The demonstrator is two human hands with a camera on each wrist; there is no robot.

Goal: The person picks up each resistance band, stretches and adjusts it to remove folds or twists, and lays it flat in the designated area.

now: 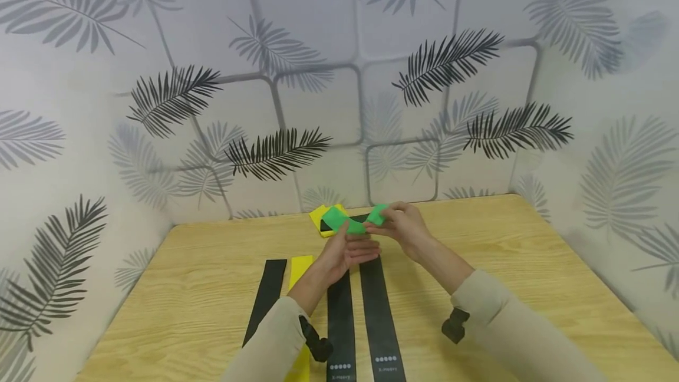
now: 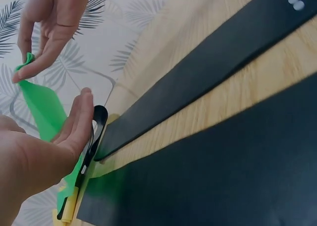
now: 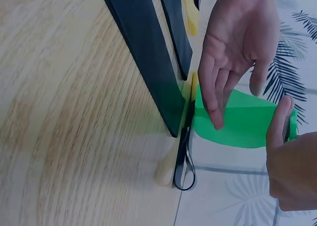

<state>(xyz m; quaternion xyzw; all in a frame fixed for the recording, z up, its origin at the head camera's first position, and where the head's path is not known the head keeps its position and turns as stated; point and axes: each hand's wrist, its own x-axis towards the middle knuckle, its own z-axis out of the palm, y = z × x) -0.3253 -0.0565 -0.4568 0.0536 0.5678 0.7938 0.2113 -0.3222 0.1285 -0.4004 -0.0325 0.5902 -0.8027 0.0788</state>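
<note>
A green flat elastic band (image 1: 335, 217) is held up above the back of the table, stretching between both hands. My right hand (image 1: 405, 229) pinches a gathered end of it between thumb and fingers; that bunched end also shows in the right wrist view. My left hand (image 1: 345, 249) has its fingers straight, with the green band (image 3: 242, 119) lying against them. In the left wrist view the band (image 2: 42, 104) slants down from the pinching hand and passes partly behind the left hand (image 2: 42, 156).
Two long black bands (image 1: 378, 311) printed "X-Heavy" lie lengthwise on the wooden table (image 1: 504, 264). Left of them are a yellow band (image 1: 301, 264) and another black strip (image 1: 267, 287). Behind the hands sit folded yellow and black bands (image 1: 318, 217), close to the leaf-patterned wall.
</note>
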